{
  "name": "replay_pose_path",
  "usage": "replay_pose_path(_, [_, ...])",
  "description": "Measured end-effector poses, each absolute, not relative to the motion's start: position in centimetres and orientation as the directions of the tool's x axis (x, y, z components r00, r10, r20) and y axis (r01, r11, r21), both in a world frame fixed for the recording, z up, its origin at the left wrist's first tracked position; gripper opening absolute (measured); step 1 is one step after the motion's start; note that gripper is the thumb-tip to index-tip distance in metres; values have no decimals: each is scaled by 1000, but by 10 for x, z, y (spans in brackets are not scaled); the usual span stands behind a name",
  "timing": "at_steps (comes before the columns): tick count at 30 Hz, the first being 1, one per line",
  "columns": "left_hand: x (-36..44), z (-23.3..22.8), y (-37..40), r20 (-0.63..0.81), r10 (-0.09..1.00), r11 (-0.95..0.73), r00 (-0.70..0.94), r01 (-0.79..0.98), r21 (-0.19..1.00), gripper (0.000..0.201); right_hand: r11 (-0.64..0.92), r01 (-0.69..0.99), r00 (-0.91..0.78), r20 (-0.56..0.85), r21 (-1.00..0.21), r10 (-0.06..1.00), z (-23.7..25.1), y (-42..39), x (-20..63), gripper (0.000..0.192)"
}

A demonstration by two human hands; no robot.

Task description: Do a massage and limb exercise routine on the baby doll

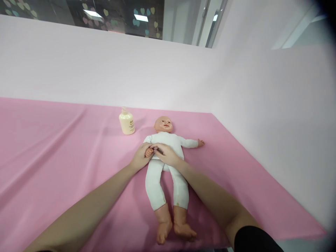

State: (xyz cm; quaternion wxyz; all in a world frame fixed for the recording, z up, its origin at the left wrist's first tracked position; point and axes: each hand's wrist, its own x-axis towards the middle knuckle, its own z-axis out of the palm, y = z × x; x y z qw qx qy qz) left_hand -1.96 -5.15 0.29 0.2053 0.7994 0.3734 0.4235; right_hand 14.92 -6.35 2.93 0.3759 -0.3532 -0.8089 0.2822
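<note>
A baby doll in white cloth lies on its back, head away from me and bare feet toward me. My left hand is closed around the doll's arm on the left, near the wrist; the doll's small hand shows beside my palm. My right hand reaches across the doll's belly, its fingers curled on the same forearm and meeting my left fingers. The doll's other arm stretches out to the right, untouched.
A cream pump bottle stands upright left of the doll's head. Pink cloth with some creases covers the table. White walls rise behind and to the right, with a window above the back one.
</note>
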Motion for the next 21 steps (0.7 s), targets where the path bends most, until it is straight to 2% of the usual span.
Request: replay_pose_path(21, [-22, 5, -52, 488, 786, -615, 380, 402, 678, 17, 588, 351, -486, 395, -728, 780, 32, -65, 150, 24])
